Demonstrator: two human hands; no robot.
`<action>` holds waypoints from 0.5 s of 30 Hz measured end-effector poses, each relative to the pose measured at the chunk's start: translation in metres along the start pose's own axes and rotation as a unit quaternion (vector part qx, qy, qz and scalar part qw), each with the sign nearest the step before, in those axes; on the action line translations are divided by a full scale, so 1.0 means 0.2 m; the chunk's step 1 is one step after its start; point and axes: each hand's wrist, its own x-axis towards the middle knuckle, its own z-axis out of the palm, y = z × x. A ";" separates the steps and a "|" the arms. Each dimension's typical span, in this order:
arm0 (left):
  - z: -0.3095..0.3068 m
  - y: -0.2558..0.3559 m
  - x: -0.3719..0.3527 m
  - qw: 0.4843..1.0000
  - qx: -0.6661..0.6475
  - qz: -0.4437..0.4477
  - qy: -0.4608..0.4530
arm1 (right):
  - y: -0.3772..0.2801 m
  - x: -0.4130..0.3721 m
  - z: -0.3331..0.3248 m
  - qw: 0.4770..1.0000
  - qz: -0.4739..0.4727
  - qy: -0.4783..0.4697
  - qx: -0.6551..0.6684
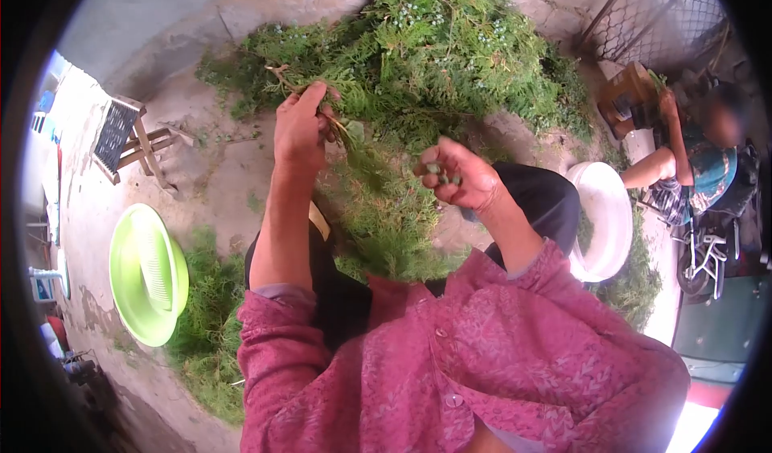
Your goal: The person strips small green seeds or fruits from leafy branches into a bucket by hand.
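My left hand [301, 128] is closed around the stem of an evergreen sprig [360, 151], whose leafy end hangs to the right, partly blurred. Several small pale-green cones [437, 173] lie in the curled fingers of my right hand [462, 176], just right of the sprig. Beyond both hands rises a big heap of evergreen branches [474, 59], dotted with bluish-green cones. More loose greenery [394, 220] covers the ground between my knees.
A lime-green basin [125, 292] with a ribbed piece inside sits at left, beside more cut greenery [213, 316]. To my right stands a white tub [607, 220]. Another person [708, 163] sits at far right, one hand raised. A wooden stool [141, 143] is at upper left.
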 end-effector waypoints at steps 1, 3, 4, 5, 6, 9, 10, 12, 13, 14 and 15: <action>0.01 -0.01 -0.01 1.000 0.021 -0.009 0.004 | -0.01 -0.02 0.00 0.999 -0.018 -0.034 0.012; 0.03 -0.02 -0.01 0.999 0.043 -0.031 0.005 | -0.02 -0.01 0.00 0.997 -0.032 -0.052 0.055; 0.03 -0.04 0.00 0.997 0.061 -0.052 0.011 | -0.03 0.00 -0.01 0.992 -0.040 -0.071 0.093; 0.03 -0.05 0.01 0.997 0.062 -0.052 0.009 | -0.04 -0.01 0.00 0.993 -0.041 -0.073 0.084; 0.02 -0.06 0.02 0.997 0.052 -0.050 0.004 | -0.04 -0.02 0.00 0.993 -0.043 -0.073 0.084; 0.03 -0.06 0.02 0.998 0.047 -0.051 0.006 | -0.03 -0.06 0.06 0.994 -0.063 -0.032 0.086; 0.03 -0.07 0.02 0.997 0.053 -0.054 0.012 | -0.03 -0.07 0.07 0.993 -0.065 -0.021 0.093; 0.03 -0.07 0.02 0.997 0.043 -0.070 -0.007 | -0.04 -0.09 0.05 0.993 -0.068 -0.010 0.101; 0.03 -0.07 0.02 0.996 0.032 -0.083 -0.026 | -0.07 -0.11 0.01 0.986 -0.087 -0.027 0.140; 0.03 -0.07 0.03 0.996 0.032 -0.080 -0.025 | -0.12 -0.15 -0.04 0.977 -0.105 -0.046 0.178; 0.02 -0.07 0.03 0.994 -0.013 -0.101 -0.034 | -0.18 -0.21 -0.09 0.974 -0.155 -0.045 0.161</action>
